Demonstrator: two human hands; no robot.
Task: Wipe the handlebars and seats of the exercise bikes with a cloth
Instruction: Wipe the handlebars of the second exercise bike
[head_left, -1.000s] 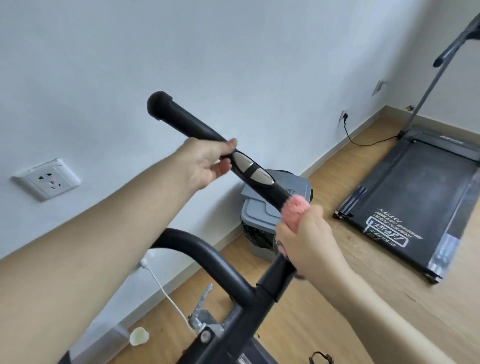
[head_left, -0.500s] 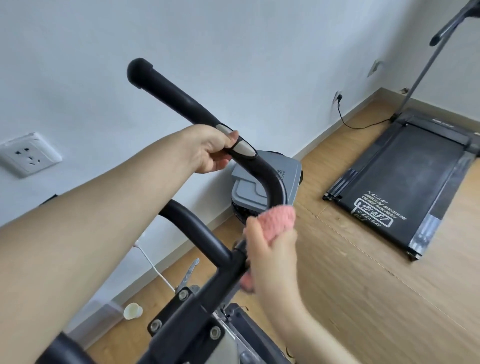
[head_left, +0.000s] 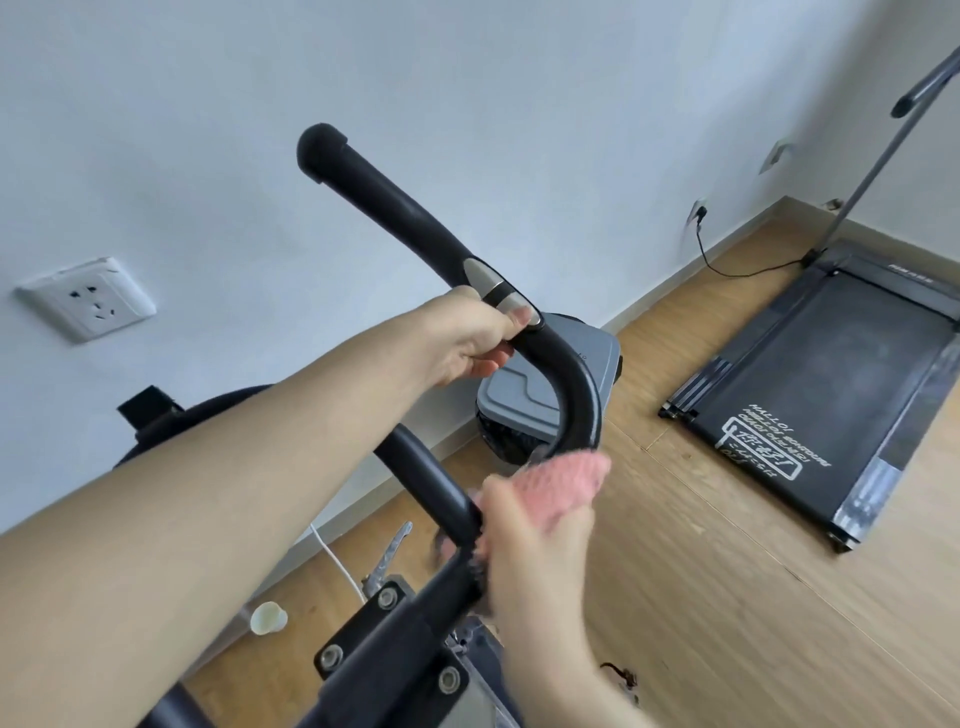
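**Pink cloth met the bend of a black handlebar**

A person's left hand (head_left: 470, 340) curled around the black handlebar (head_left: 410, 218) of an exercise bike, fingers wrapped under the bar and the thumb resting by two silver sensor plates (head_left: 496, 291) set into the grip. The right hand (head_left: 535, 540) gripped a fuzzy pink cloth (head_left: 563, 480) (its outline blurred) and held it against the lower curve of the same bar, just where the tube bent down toward the stem (head_left: 415, 618). The handlebar was matte black, capped with a rounded end at its top, and rose at a slant against a pale blue-white wall (head_left: 467, 78). A second black bar (head_left: 426, 478) branched leftward from the stem, which carried a bracket with visible bolts.

On the wooden floor (head_left: 727, 597) to the right lay a flat black treadmill (head_left: 841, 384), its belt printed with white lettering that appeared upside down from this angle and could not be read with confidence. A grey upright pole (head_left: 878, 150) rose from the treadmill's far end, and a black power cord (head_left: 737, 267) ran from it to a plug in the wall. A white socket plate (head_left: 85, 299) sat on the wall at left. Behind the handlebar, near the skirting, stood a grey lidded bin (head_left: 524, 395), its small marking too faint to make out. A white cable (head_left: 337, 564) trailed along the floor below the bike.
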